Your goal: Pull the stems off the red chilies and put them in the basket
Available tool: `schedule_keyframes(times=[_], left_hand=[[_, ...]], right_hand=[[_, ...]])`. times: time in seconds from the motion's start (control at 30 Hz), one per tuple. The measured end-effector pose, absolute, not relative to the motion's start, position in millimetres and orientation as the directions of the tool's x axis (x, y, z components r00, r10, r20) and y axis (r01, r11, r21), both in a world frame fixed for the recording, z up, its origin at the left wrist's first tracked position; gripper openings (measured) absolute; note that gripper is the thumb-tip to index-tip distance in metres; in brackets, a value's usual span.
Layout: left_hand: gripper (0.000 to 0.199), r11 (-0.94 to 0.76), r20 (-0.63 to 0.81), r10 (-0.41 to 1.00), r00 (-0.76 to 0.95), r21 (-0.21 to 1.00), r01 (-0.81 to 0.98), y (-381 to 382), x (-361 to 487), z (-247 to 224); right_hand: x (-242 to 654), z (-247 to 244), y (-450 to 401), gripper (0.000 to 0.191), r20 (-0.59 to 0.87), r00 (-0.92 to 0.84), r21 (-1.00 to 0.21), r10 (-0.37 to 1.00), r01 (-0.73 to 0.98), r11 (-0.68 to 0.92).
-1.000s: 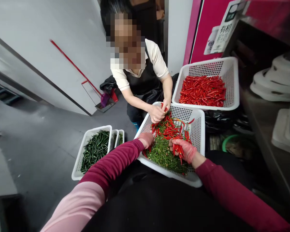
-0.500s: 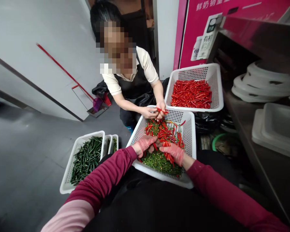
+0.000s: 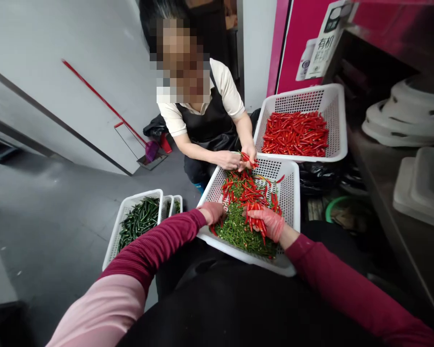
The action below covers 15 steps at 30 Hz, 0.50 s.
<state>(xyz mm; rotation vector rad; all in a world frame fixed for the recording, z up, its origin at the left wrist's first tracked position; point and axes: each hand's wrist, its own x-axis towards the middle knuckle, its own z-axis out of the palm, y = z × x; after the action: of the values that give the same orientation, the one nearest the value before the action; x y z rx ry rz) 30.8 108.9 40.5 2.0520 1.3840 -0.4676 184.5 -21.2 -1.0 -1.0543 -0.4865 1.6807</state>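
A white perforated basket (image 3: 294,193) in front of me holds red chilies (image 3: 251,190) and a heap of green stems (image 3: 238,233). My right hand (image 3: 269,222), in a pinkish glove, is closed around a bunch of red chilies (image 3: 256,224) above the stems. At the basket's left side is my left hand (image 3: 212,213), gloved too, low beside a red chili; its fingers are mostly hidden. Across the basket, a person's hands (image 3: 238,160) hold a few red chilies over the far edge.
Another basket (image 3: 340,125) full of red chilies stands behind at the right. Green chilies fill a basket (image 3: 112,246) on the floor at left. A metal shelf (image 3: 376,193) with white containers (image 3: 408,115) runs along the right. A dustpan (image 3: 152,159) stands by the wall.
My left hand has moved away from my right hand toward the basket's left side. My right hand keeps its chilies. The view has shifted slightly, so most things appear farther right.
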Motion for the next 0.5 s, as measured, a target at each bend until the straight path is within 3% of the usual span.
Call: schedule_keyframes(times=[0.1, 0.27, 0.37, 0.5], left_hand=[[0.011, -0.325, -0.615, 0.692, 0.378, 0.202, 0.924, 101, 38, 22], [0.016, -0.429, -0.594, 0.65, 0.473, 0.226, 0.874, 107, 28, 28], [0.018, -0.509, -0.491, 0.625, 0.607, 0.334, 0.793, 110, 20, 43], [0.023, -0.333, -0.486, 0.581, 0.653, 0.59, 0.735, 90, 32, 48]], right_hand=[[186, 0, -21, 0.022, -0.384, -0.088, -0.748, 0.919, -0.555, -0.366], [188, 0, -21, 0.021, -0.448, -0.035, -0.707, 0.893, -0.598, -0.378], [186, -2, -18, 0.029, -0.472, 0.028, -0.737, 0.881, -0.562, -0.376], [180, -1, -15, 0.036, -0.44, 0.092, -0.779, 0.893, -0.534, -0.328]])
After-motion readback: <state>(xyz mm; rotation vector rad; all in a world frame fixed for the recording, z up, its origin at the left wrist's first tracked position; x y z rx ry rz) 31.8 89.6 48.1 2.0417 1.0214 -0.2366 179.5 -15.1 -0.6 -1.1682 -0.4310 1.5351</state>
